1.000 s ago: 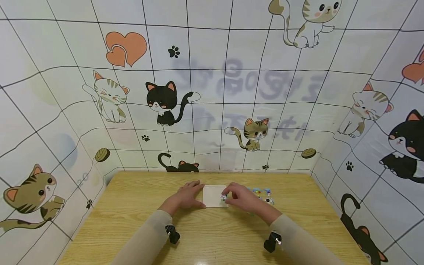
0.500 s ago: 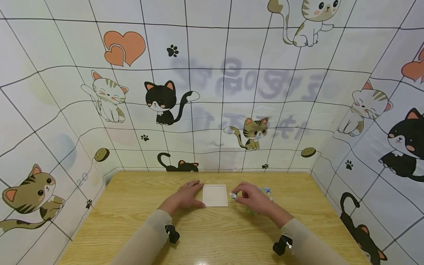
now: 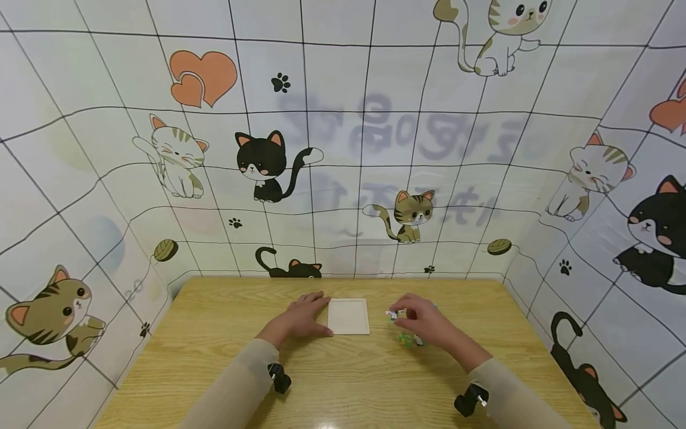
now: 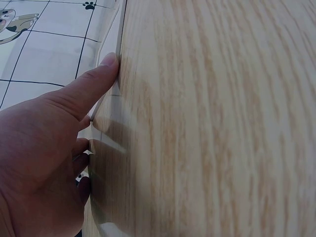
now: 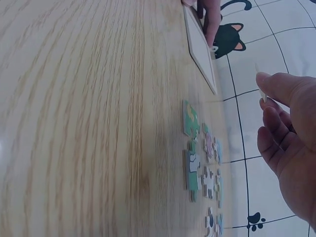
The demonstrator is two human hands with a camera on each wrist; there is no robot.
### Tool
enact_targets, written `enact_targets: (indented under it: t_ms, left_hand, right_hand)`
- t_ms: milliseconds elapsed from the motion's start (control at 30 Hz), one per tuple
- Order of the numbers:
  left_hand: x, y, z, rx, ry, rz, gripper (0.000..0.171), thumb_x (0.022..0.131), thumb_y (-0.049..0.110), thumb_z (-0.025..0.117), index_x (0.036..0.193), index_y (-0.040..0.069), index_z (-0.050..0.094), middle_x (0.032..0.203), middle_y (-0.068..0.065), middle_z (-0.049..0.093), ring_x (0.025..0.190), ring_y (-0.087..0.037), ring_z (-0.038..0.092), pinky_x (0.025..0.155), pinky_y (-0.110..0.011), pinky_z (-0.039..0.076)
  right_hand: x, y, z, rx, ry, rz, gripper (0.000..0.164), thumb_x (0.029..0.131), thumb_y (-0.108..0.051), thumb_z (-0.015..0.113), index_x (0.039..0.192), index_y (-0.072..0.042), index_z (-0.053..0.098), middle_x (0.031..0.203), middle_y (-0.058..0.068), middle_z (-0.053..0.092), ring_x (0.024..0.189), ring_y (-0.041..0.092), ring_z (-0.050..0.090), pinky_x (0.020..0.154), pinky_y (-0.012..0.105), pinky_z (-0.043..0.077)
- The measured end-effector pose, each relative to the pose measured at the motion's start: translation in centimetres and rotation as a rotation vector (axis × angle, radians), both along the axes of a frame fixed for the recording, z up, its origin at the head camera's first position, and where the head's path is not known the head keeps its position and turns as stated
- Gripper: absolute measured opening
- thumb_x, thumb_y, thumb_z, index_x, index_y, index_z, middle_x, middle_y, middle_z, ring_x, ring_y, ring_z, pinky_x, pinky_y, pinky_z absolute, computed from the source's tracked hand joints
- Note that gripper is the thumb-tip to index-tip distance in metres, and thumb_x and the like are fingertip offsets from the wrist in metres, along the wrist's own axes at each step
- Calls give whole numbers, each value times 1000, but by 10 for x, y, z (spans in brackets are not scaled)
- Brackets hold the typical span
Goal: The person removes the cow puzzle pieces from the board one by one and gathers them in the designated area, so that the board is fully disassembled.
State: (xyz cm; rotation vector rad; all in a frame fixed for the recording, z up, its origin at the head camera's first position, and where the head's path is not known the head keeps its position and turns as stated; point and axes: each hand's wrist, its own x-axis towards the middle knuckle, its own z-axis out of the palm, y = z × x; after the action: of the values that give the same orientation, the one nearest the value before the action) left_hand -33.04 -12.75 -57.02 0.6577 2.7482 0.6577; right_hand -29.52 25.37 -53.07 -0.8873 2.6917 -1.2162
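Note:
A pale square puzzle tray [image 3: 348, 317] lies on the wooden table, its inside bare. My left hand [image 3: 304, 316] rests beside it, fingers relaxed, thumb and index fingertips at its left edge; the left wrist view shows the thumb [image 4: 96, 81] along that edge. To the right of the tray, my right hand [image 3: 426, 322] pinches a small printed puzzle piece [image 3: 392, 314] between thumb and fingers. The right wrist view shows this hand raised over the table, with the piece seen nearly edge-on. Below it lie several loose puzzle pieces [image 5: 191, 170], partly covered by the hand in the head view.
The wooden table [image 3: 343, 381] meets a white cloth wall [image 3: 343, 137] printed with cats and grid lines at the back and sides. A green puzzle piece [image 5: 190, 118] lies closest to the tray among the loose ones.
My right hand, with the puzzle piece in its pinch, has moved right from over the tray's right edge to above the loose pieces. The left hand has stayed still.

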Motion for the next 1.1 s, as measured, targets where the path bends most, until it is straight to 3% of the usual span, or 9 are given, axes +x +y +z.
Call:
enact_targets:
  t_ms: [533,833,1100]
  left_hand:
    - [-1,-1,-1,3,-19,7,100,94,59,85,174,20,39,182,-12,26,166,-46,21,129,-70,21]
    - [0,0,-1,6,-14,5,101,94,57,86,174,17,40,181,-14,27,166,-46,22,129,-70,22]
    - [1,1,1,9,-10,3,102,93,57,87,173,15,40,181,-15,27,166,-45,23,129,-70,22]
  right_hand:
    - [9,26,0,-17,18,-84,25,102,-8,81,127,-8,80,117,4,70,77,10,52,66,28,50]
    - [14,40,-1,-10,-12,-112,27,103,-10,80,130,-4,79,116,6,68,79,11,52,65,29,48]
    - [18,50,-3,8,-51,-164,26,104,-11,79,129,-9,79,117,4,68,83,14,54,67,29,49]
